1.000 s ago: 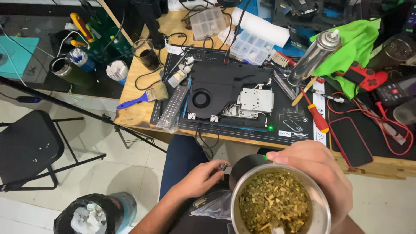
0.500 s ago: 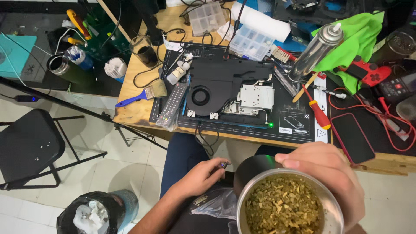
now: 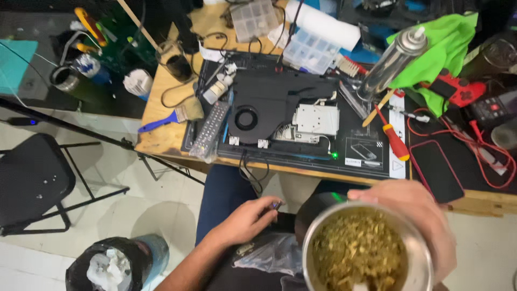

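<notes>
A round metal cup filled with green-yellow chopped herb [image 3: 360, 253] sits low in the head view, held over the person's lap below the near edge of the table [image 3: 161, 126]. The right hand [image 3: 417, 221] wraps around the cup's far and right side, its grip clenched on the rim and wall. The left hand [image 3: 249, 220] rests on the lap just left of the cup, fingers pinched on a small dark object [image 3: 276, 205] too small to identify. A crumpled clear plastic bag [image 3: 264, 254] lies on the lap beneath that hand. On the table beyond lie an opened black electronic device with a round fan [image 3: 280, 108], a grey remote control [image 3: 210, 129], a red-handled screwdriver [image 3: 395, 139] and a black phone [image 3: 435, 170]. A black-lined bin [image 3: 110, 264] stands on the floor, left.
</notes>
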